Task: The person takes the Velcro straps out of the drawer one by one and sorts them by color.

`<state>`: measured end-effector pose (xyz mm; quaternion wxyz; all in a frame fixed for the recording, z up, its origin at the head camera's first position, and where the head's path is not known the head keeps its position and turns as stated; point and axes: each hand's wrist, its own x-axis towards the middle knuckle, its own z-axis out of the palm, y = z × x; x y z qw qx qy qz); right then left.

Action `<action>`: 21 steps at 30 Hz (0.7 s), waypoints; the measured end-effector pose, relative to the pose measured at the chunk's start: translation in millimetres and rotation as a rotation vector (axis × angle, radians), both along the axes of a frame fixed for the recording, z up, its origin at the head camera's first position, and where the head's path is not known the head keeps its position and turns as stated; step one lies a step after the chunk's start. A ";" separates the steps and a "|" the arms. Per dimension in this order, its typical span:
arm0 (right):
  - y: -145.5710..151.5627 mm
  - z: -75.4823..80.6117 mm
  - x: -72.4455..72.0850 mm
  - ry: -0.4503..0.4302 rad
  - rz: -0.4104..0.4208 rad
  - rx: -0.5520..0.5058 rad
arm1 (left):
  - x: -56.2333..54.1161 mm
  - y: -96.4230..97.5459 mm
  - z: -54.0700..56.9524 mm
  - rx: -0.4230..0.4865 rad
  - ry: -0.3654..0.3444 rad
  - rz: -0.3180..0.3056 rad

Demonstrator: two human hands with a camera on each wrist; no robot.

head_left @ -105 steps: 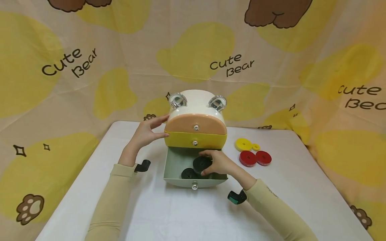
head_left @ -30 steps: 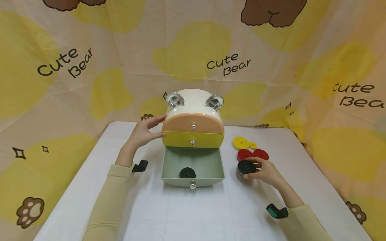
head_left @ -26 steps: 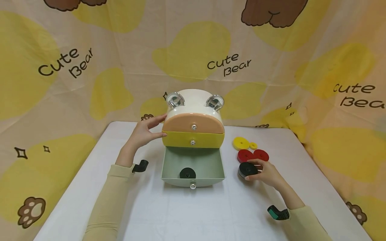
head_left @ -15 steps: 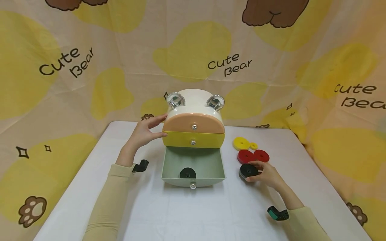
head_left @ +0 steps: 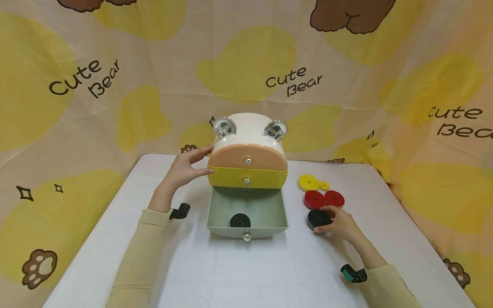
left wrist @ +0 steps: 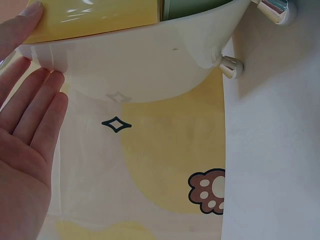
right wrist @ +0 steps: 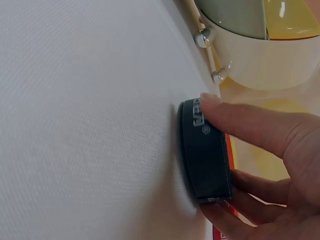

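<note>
My right hand pinches a black disc-shaped roll between thumb and fingers, low over the white table just in front of two red rolls. White lettering and a woven-looking band show on the black roll's side in the right wrist view. My left hand rests with extended fingers against the left side of a small drawer box, its thumb at the edge of the yellow drawer. Below that, the pale green drawer is pulled out, with another black roll inside near its front.
Behind the red rolls lie a large yellow disc and a small yellow disc. The box's peach top drawer is closed. A printed cloth backdrop hangs behind the white table.
My right hand has taken one black roll out of the green drawer, carried it right and lowered it in front of the red rolls. My left hand has stayed at the box.
</note>
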<state>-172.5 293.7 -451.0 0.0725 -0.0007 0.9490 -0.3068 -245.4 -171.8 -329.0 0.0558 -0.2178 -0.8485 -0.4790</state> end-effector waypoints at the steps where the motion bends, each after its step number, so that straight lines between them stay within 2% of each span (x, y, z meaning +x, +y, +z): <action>1: -0.3 0.2 0.1 0.000 -0.003 0.004 | -0.1 0.0 0.0 0.001 0.000 -0.002; 12: -0.2 -2.3 -0.9 0.001 -0.035 0.015 | -2.2 -0.3 -1.6 0.000 0.011 -0.006; 21: 1.9 2.8 0.1 0.014 0.005 0.007 | -4.5 -0.7 -3.2 -0.002 0.013 -0.010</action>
